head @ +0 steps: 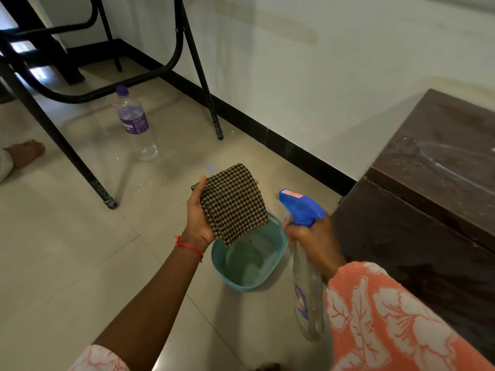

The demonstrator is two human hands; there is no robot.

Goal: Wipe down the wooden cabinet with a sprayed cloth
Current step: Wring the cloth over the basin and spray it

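The left hand (197, 218) is cradling a folded, coarse houndstooth cloth (233, 203); the right hand (310, 236) is gripping a clear spray bottle (305, 277) above a teal plastic basin (278, 236), partly hidden.

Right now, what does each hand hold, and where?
Left hand cradles the checked cloth from beneath, thumb over its left edge; right hand grips the spray bottle at its neck.

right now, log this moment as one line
step: spray cloth | left hand: holds cloth | right hand: grips spray bottle, nozzle toward cloth | basin: on floor below | cabinet: at right, untouched
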